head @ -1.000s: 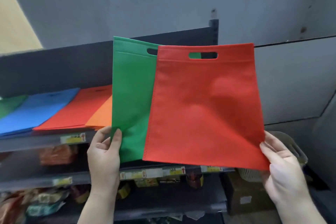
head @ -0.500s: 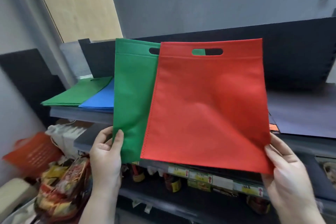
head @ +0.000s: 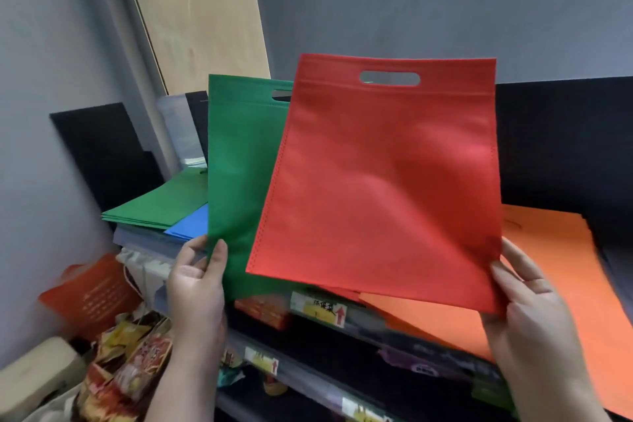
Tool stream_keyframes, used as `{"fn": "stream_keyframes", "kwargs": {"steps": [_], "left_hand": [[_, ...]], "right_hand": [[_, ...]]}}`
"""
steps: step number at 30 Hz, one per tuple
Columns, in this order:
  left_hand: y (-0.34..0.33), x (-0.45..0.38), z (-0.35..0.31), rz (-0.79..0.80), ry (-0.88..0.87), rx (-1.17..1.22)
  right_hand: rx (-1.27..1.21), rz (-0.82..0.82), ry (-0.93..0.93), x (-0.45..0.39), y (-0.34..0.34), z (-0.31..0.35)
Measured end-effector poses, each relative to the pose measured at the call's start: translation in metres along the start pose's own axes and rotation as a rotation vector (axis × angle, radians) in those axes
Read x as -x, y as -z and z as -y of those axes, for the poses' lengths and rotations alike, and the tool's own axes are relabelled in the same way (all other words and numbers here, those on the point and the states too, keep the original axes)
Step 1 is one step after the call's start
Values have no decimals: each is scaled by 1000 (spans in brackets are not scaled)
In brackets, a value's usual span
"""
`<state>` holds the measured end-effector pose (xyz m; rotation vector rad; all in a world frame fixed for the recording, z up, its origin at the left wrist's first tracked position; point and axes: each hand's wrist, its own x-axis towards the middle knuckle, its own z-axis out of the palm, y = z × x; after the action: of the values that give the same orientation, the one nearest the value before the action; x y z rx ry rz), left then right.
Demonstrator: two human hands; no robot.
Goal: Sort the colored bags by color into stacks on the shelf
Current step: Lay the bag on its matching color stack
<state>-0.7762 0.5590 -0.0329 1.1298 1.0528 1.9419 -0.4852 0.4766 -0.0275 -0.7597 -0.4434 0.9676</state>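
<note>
Item: orange basket (head: 90, 295), low at far left, blurred, with snack packets (head: 133, 367) heaped just right of it.

Item: green stack (head: 161, 205), lying flat at the left end of the shelf (head: 342, 384). Blue stack (head: 190, 229) lay beside it on its right, partly hidden behind what I held.

Item: my left hand (head: 197, 281), thumb on the near face and fingers curled behind, pinched the lower left corner of the green bag (head: 239, 181). The bag stood upright in the air before the shelf, handle slot at top, its right part covered by the other bag.

Item: red bag (head: 380, 181), upright too, overlapping the green one in front, handle cut-out at top centre, lower edge sloping down to the right. Price labels (head: 322, 310) on the shelf edge showed just under it.

Item: my right hand (head: 527, 305) pinched the red bag's lower right corner, thumb on the front, fingers extended along the edge and behind it.

Item: orange stack (head: 565, 301), flat on the shelf at right, below and behind the red bag. A sliver of red showed under the red bag's lower edge; I could not tell what it was.
</note>
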Motion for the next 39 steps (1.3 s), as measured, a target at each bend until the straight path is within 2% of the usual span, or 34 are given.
{"fn": "stream_keyframes", "kwargs": {"steps": [9, 17, 32, 39], "left_hand": [[-6, -49, 29, -48, 38, 45], [20, -115, 60, -21, -7, 19], [153, -312, 85, 76, 72, 121], [207, -402, 109, 191, 117, 27]], "right_hand": [[-18, -3, -23, -36, -35, -20], [-17, -14, -19, -44, -90, -65], [41, -61, 124, -58, -258, -216], [89, -64, 188, -64, -321, -273]]}}
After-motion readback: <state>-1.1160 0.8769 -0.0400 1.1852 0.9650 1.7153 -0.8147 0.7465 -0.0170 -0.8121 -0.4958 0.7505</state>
